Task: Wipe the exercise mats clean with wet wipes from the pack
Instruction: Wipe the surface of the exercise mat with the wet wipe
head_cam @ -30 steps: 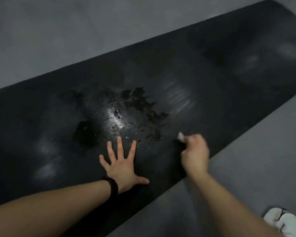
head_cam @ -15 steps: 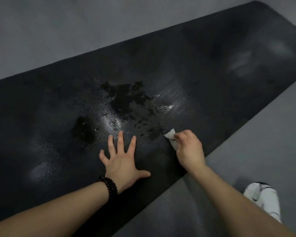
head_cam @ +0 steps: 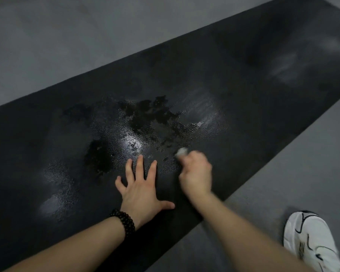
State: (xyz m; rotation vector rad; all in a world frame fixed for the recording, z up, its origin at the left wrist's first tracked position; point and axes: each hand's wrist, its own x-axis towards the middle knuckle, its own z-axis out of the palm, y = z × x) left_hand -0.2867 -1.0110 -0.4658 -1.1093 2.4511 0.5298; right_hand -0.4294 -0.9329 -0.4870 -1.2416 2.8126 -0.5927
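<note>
A long black exercise mat (head_cam: 234, 71) runs diagonally across the grey floor, with a wet, shiny patch (head_cam: 137, 132) near its middle. My left hand (head_cam: 141, 187) lies flat on the mat with fingers spread, just below the wet patch. My right hand (head_cam: 195, 173), blurred by motion, grips a small white wet wipe (head_cam: 182, 151) and presses it on the mat at the wet patch's right edge. Only a corner of the wipe shows past my fingers. No wipe pack is in view.
Grey floor (head_cam: 67, 46) surrounds the mat on both long sides. A white shoe (head_cam: 310, 242) stands on the floor at the lower right, beside my right forearm. A dark bead bracelet (head_cam: 124, 221) circles my left wrist.
My right hand has slid the wipe leftward along the mat, closer to my left hand. The left hand has stayed flat in place. The shoe has come further into view.
</note>
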